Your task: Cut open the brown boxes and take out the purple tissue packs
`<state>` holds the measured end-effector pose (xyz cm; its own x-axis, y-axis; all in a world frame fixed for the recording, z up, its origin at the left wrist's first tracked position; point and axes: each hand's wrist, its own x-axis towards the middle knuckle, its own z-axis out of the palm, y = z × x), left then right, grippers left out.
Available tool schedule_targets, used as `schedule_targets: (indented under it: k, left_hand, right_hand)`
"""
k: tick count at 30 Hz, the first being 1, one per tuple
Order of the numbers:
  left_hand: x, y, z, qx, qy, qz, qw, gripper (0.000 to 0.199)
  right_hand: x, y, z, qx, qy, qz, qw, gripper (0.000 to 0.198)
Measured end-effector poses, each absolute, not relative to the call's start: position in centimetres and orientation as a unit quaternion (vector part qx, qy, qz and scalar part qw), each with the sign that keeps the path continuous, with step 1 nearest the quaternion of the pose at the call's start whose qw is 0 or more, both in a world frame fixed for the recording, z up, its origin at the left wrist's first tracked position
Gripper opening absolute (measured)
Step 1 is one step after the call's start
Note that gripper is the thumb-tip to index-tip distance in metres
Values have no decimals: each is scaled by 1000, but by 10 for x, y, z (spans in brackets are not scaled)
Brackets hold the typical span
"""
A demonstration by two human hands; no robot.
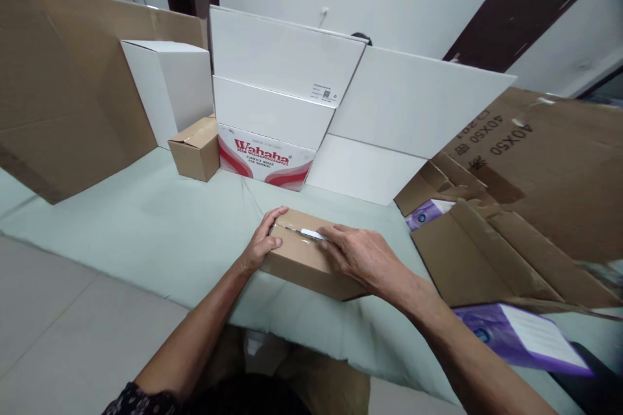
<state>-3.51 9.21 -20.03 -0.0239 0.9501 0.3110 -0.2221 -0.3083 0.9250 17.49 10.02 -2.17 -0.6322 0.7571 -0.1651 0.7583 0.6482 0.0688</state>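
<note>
A brown cardboard box (306, 254) lies near the front edge of the cloth-covered table, its taped top facing up. My left hand (263, 243) grips the box's left end, thumb on the top and fingers round the far side. In my right hand (357, 253) is a utility knife (312, 234) with a white handle, closed between thumb and fingers. Its thin blade points left along the seam in the top, close to my left hand; whether the tip is in the tape is too small to tell.
Behind stand a small brown box (197, 152), a tall white box (178, 87), a red-and-white Wahaha carton (265, 159) and white panels (394, 100). Large cardboard (73, 91) rises at left. Opened cardboard (481, 259) and purple packages (523, 337) lie at right.
</note>
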Motion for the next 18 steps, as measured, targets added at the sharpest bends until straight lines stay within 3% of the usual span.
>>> schedule_targets:
  k: [9,18]
  left_hand:
    - [-36,92,-201,513,357,620,475,81]
    - [-35,91,-200,507,358,621,479,81]
  right_hand:
    - [162,104,-2,388,907,55,157,29]
    - [164,106,6,386,910,58,138,29]
